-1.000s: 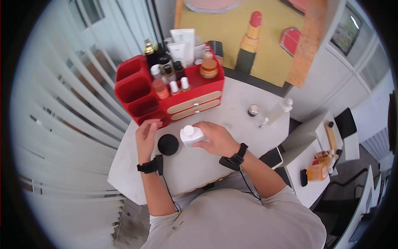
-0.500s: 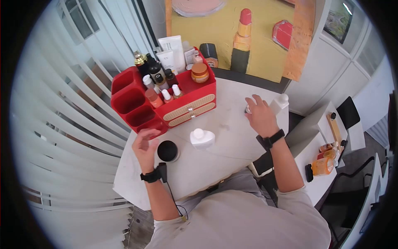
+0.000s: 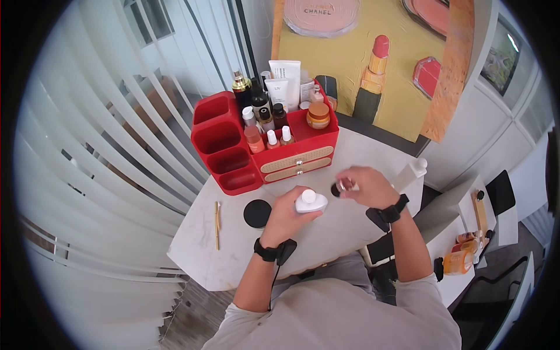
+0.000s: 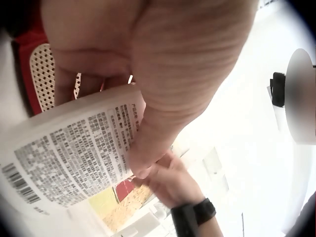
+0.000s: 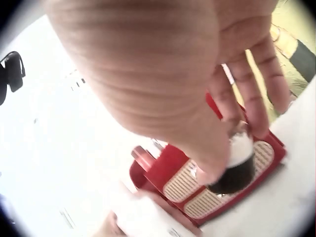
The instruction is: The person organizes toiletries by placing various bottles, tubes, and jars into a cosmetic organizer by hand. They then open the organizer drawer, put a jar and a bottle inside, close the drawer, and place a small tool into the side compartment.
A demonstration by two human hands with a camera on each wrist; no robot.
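My left hand (image 3: pixel 284 217) grips a white bottle (image 3: pixel 315 204) with a round white cap, above the table's middle. In the left wrist view, the bottle (image 4: pixel 74 153) shows a printed back label and a barcode, with my thumb along its edge. To the right, my right hand (image 3: pixel 373 188) pinches a small round container (image 3: pixel 336 189) between thumb and fingers. The right wrist view shows that small container (image 5: pixel 236 175) with one dark end and a pale, shiny band; its exact kind I cannot tell. A black-lidded jar (image 3: pixel 257 213) stands left of my left hand.
Behind the hands stands a red organizer (image 3: pixel 233 175) filled with tubes and bottles, with two woven drawer fronts. A thin gold stick (image 3: pixel 217 226) lies on the left side of the white table (image 3: pixel 195 251). Beyond my right hand is a white bottle (image 3: pixel 413 170).
My right hand let go of the white bottle, reached right, took the small container and brought it back left. My left hand moved right from beside the black-lidded jar and took the bottle.
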